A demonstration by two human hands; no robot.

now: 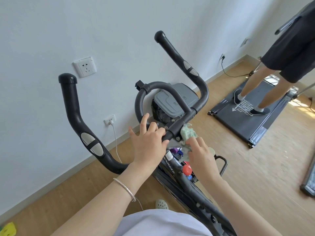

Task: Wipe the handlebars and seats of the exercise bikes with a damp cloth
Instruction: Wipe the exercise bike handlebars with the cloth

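while the left hand (148,143) steadies, the right hand (200,154) wipes the middle of the handlebar (177,126).
left thumb and forefinger curl round the tube, other fingers spread; right fingers clutch the cloth (187,132) against its side. better to wrap the cloth around, press firmly, then slide outward to the far grip (177,55); seat out of view.

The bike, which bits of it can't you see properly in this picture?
- Seat: not in the head view at all.
- Handlebar middle: covered by the left hand gripping it.
- Cloth: partly hidden under the right hand holding it.
- Frame label: too small to read.
- Person on the treadmill: cut off above the waist by the top edge.
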